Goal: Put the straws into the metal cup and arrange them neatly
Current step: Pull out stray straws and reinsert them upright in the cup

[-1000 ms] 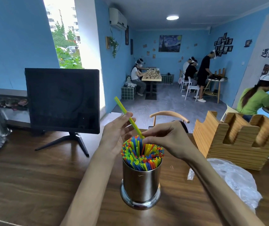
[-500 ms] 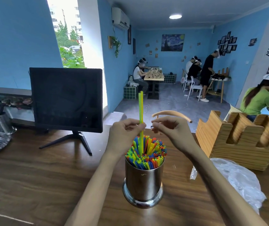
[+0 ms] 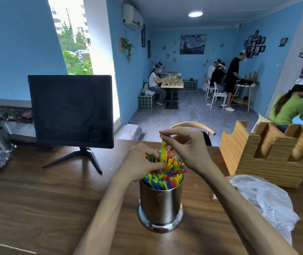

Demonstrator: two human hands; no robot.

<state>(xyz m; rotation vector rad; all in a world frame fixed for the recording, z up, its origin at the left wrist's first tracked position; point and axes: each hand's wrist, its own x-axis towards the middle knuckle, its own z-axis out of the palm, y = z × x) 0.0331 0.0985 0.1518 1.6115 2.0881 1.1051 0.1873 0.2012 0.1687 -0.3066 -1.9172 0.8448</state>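
Nearly home on this one: the metal cup (image 3: 160,201) stands upright on the wooden table (image 3: 46,199), and it is packed almost rim to rim with coloured straws (image 3: 167,176), their cut ends forming a fairly level bed of blue, orange, yellow and green. Just 1 green straw (image 3: 163,150) rides high, poking up from the middle of the bundle, so by my reading the loading is all but done and what remains is seating that last one and evening out the tops, a few of which look a touch proud near the back. Now the hands: the right hand (image 3: 187,150) hovers above the cup, its thumb and forefinger closed in a pinch on the very top of the green straw, the other fingers loosely curled behind. The left hand (image 3: 139,164) lies against the bundle from the left side, fingers (image 3: 156,165) bent over the straw tops and touching the green straw low down, seemingly steadying it and the neighbours; whether they actually grip any single straw, I cannot tell. So the tall straw sits between the 2 hands, held at its top and braced at its base. No loose straws show on the table, only a crumpled plastic bag (image 3: 264,197) to the right, near a wooden holder (image 3: 268,155).
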